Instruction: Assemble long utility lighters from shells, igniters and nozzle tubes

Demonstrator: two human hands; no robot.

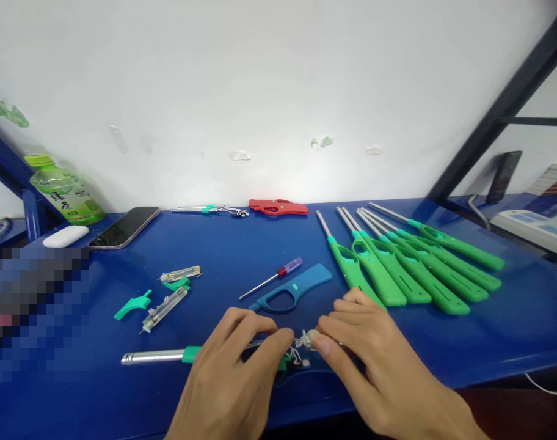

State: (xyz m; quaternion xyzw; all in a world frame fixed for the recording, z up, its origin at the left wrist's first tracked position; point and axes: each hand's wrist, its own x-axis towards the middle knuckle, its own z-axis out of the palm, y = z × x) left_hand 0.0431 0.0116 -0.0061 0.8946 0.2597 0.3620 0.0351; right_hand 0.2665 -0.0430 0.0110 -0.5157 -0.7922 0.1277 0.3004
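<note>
My left hand (pixel 235 373) is closed over a lighter assembly with a silver metal tube (pixel 154 357) and green collar, which points left near the table's front edge. Its fingertips are at thin white wires (pixel 295 354). My right hand (pixel 370 360) pinches a small translucent part (pixel 305 339) between thumb and index finger, close to my left fingertips. A blue lighter shell (pixel 301 286) and a screwdriver (pixel 273 278) with a purple and red handle lie just beyond my hands. Some of the assembly is hidden under my fingers.
Several green lighters (pixel 411 275) lie at right. Clear fuel tanks (pixel 165 309) and a green trigger (pixel 134 304) are at left. Along the back are a red shell (pixel 278 208), wired tube (pixel 209 209), phone (pixel 126 227), white case (pixel 66 236) and bottle (pixel 65 190).
</note>
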